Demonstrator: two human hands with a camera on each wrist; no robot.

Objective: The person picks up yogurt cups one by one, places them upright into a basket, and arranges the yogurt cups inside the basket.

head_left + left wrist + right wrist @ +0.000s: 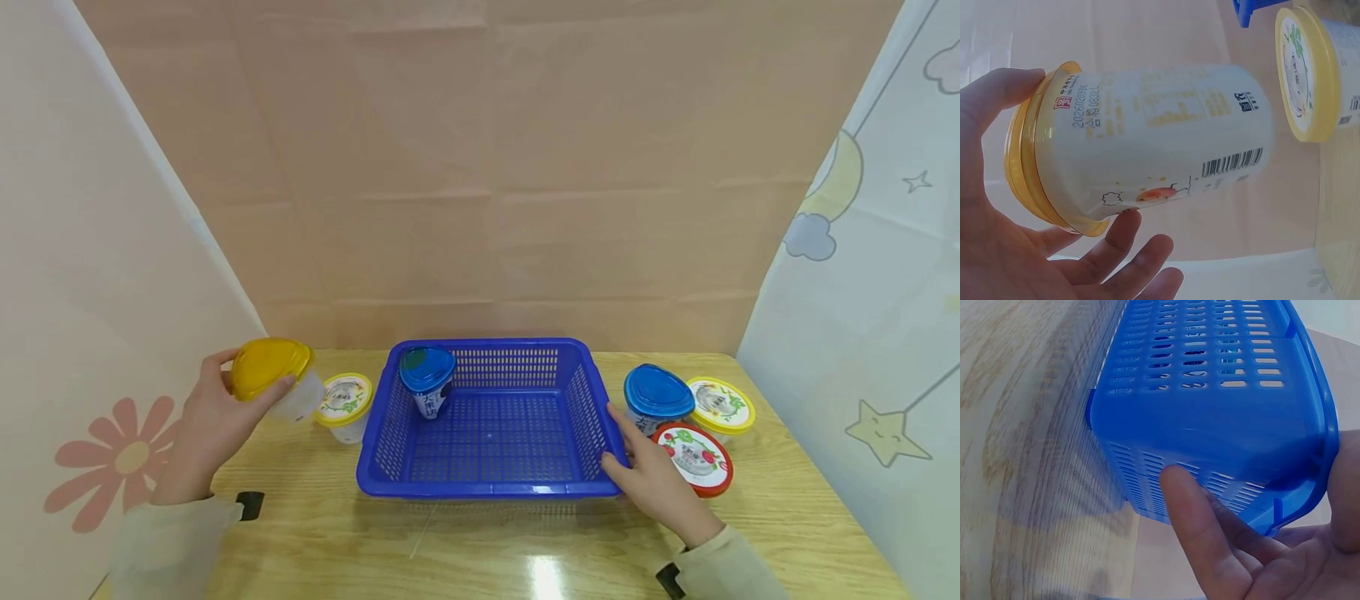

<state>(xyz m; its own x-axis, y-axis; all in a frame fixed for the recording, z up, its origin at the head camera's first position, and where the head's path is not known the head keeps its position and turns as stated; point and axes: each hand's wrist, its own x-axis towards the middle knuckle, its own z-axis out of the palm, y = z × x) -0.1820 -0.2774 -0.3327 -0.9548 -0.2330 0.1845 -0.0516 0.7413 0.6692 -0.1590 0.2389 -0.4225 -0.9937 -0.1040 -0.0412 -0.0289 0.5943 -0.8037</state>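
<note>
My left hand (213,417) holds a white cup with a yellow lid (273,371) above the table, left of the basket. In the left wrist view, thumb and fingers grip this cup (1166,137) around its lid end; a barcode and printing show on its side. My right hand (645,471) grips the right rim of a blue plastic basket (487,490). The right wrist view shows fingers against the outside of the basket wall (1210,425) and the thumb at the rim. Inside the basket, at the back left, stands a cup with a blue lid (429,375).
On the wooden table (322,533), a yellow-rimmed cup (347,404) stands left of the basket. Right of it are a blue-lidded cup (658,392), another yellow-rimmed cup (723,404) and a red-rimmed cup (696,457). Covered walls (487,208) stand behind and at both sides.
</note>
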